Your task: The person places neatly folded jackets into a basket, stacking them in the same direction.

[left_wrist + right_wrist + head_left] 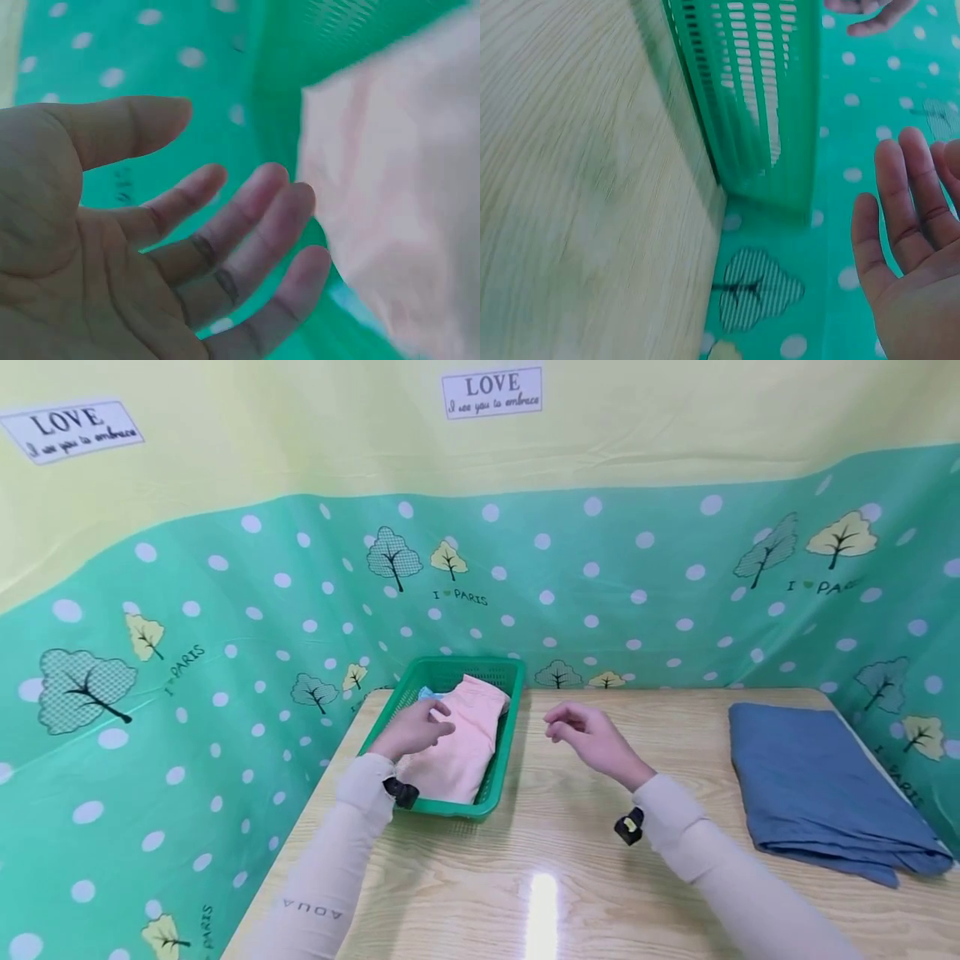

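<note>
A green plastic basket (491, 806) stands at the table's back left, with a folded pale pink cloth (467, 735) lying in it. A bit of light blue cloth (429, 693) peeks out beside the pink one. My left hand (416, 729) hovers over the basket's left side, fingers loosely bent and holding nothing; in the left wrist view its fingertips (300, 202) overlap the pink cloth's edge. To the right of the basket, above the table, my right hand (592, 739) hangs in the air with relaxed fingers and an empty palm.
A folded dark blue cloth (817, 785) lies at the table's right side. The wooden table (600, 877) backs onto a green and yellow curtain (637, 577) with dots and trees, which also runs along both sides. Small black cameras sit at both wrists.
</note>
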A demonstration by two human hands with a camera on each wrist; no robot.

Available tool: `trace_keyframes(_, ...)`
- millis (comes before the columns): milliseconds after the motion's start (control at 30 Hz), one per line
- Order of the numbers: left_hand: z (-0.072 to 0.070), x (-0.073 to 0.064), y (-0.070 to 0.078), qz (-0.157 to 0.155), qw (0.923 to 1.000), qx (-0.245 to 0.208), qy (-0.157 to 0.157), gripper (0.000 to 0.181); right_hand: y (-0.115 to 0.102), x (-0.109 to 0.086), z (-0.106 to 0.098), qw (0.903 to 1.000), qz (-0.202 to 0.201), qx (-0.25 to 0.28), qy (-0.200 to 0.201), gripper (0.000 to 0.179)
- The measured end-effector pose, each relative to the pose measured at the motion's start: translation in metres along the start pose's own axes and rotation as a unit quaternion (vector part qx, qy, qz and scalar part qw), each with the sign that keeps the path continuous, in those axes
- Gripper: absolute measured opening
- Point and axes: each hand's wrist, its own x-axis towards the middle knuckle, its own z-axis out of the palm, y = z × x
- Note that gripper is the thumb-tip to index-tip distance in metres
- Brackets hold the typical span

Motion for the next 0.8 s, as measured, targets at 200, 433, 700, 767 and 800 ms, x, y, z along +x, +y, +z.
trace_keyframes(200,0.026,0.005,0.032,0.105,0.9869,-0.113,0.047,0.032,0.010,-0.016,-0.030,0.9988,0.023,0.014,0.041,0.022)
trace_keyframes(433,0.075,0.008,0.072,0.171,0.9419,-0.277,0.083,0.022,0.012,-0.041,-0.062,0.9880,0.025,0.111,0.105,0.021)
trace_keyframes(700,0.136,0.014,0.102,0.149,0.8815,-0.439,0.088,0.020,0.021,-0.081,-0.106,0.9556,-0.016,0.232,0.181,0.013)
trace_keyframes(767,0.151,0.016,0.104,0.131,0.8732,-0.462,0.081,0.018,0.023,-0.091,-0.116,0.9384,-0.019,0.280,0.201,0.013)
trace_keyframes(800,0.159,0.017,0.105,0.123,0.8686,-0.474,0.075,0.017,0.024,-0.097,-0.121,0.9290,-0.019,0.303,0.212,0.013)
